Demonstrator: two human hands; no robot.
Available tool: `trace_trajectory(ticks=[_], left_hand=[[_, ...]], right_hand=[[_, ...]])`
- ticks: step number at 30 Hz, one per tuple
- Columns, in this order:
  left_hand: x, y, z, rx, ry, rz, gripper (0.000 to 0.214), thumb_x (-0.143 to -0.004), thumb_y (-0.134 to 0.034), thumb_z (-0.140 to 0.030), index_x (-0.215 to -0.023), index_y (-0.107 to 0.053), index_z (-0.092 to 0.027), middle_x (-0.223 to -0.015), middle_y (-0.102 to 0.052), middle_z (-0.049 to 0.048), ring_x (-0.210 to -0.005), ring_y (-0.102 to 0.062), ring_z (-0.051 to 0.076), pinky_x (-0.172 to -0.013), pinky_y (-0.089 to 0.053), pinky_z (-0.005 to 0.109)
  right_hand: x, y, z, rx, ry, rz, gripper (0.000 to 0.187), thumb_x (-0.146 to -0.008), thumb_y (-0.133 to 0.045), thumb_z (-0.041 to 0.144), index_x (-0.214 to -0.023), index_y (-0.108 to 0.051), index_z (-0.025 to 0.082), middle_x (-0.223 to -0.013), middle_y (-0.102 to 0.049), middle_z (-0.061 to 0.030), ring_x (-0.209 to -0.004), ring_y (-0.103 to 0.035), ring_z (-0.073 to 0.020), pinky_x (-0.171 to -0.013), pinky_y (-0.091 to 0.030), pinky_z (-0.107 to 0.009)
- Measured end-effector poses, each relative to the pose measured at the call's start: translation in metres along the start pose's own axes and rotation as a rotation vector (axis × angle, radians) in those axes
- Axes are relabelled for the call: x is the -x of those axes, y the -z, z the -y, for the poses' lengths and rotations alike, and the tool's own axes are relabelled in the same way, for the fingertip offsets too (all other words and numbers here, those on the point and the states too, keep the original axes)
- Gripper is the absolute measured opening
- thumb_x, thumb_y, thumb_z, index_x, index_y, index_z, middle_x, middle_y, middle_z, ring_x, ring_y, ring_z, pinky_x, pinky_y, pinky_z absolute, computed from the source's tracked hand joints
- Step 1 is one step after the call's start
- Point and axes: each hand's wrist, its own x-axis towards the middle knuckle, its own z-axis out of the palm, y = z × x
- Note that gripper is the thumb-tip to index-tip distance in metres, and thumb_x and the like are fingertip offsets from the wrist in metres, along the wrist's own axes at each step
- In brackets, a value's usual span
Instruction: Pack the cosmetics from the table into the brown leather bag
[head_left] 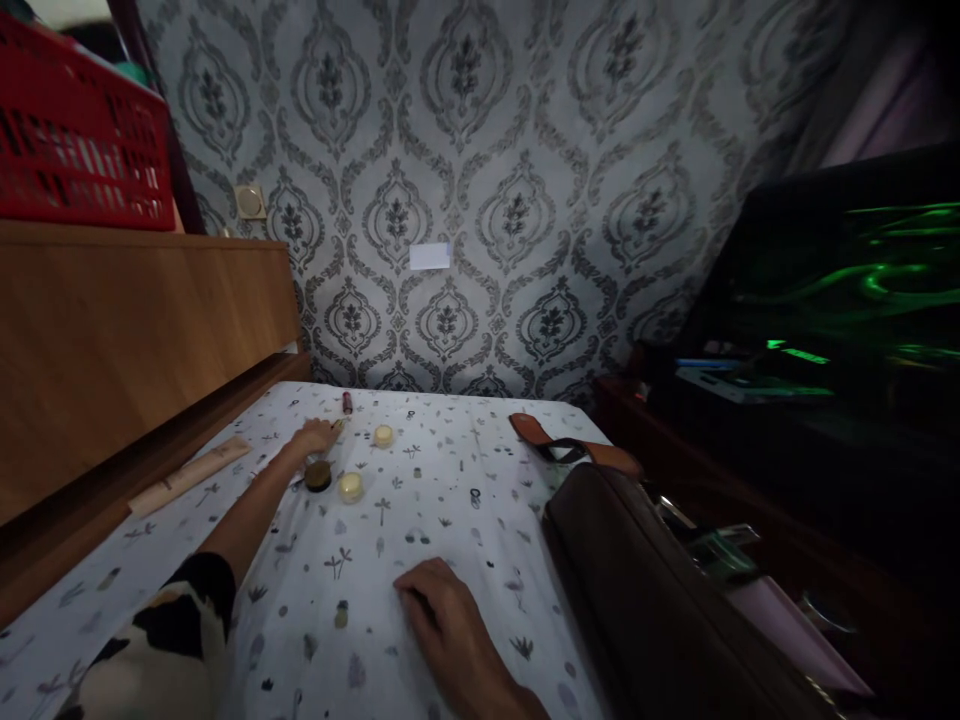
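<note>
My left hand (316, 437) reaches to the far left part of the patterned white sheet. Its fingers close around a small thin item that I cannot make out. Just beyond lies a small dark red tube (347, 402). Near my left wrist are a dark-lidded round jar (318, 476) and a pale yellow round jar (351, 487). Another pale yellow jar (383, 436) stands to the right of my left fingers. Closer to me, my right hand (442, 612) rests on the sheet with its fingers curled in, and no object shows in it.
A dark brown bag (637, 590) with a tan strap (532, 430) lies on the right. Along the left stands a wooden cabinet (150, 340) with a red basket (82, 130) on top. A flat beige packet (191, 475) lies beside it. A dark laptop (840, 300) is at right.
</note>
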Motion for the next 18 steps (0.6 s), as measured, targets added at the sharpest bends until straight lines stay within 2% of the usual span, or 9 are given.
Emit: trace_trajectory(ticks=[3,6,18], left_hand=[[0.012,-0.003,-0.017,-0.036,-0.069,0.109,0.034,-0.094,-0.06,-0.037,-0.121,-0.058,-0.016,-0.121,-0.061,0.0091,-0.103,-0.063,0.022,-0.087,-0.055,0.043],[0.027,-0.001,-0.032,-0.076,-0.127,0.16,0.034,-0.094,-0.06,-0.037,-0.122,-0.058,-0.017,-0.122,-0.061,0.0093,-0.104,-0.063,0.022,-0.088,-0.055,0.043],[0.094,0.009,-0.078,-0.185,-0.267,0.181,0.034,-0.094,-0.059,-0.037,-0.121,-0.059,-0.016,-0.121,-0.062,0.0091,-0.104,-0.063,0.022,-0.088,-0.055,0.044]], right_hand=[[-0.001,0.0,0.0,0.016,0.001,0.015,0.02,-0.09,-0.05,0.008,-0.095,-0.066,0.019,-0.089,-0.069,-0.0051,-0.087,-0.064,-0.0192,-0.078,-0.051,-0.03],[-0.002,-0.001,-0.001,0.022,0.002,0.02,0.02,-0.09,-0.049,0.007,-0.094,-0.065,0.018,-0.087,-0.068,-0.0054,-0.085,-0.063,-0.0195,-0.078,-0.05,-0.031],[-0.002,-0.004,-0.006,0.038,0.054,0.01,0.018,-0.09,-0.051,0.008,-0.094,-0.065,0.017,-0.087,-0.068,-0.0071,-0.086,-0.061,-0.0211,-0.078,-0.05,-0.033]])
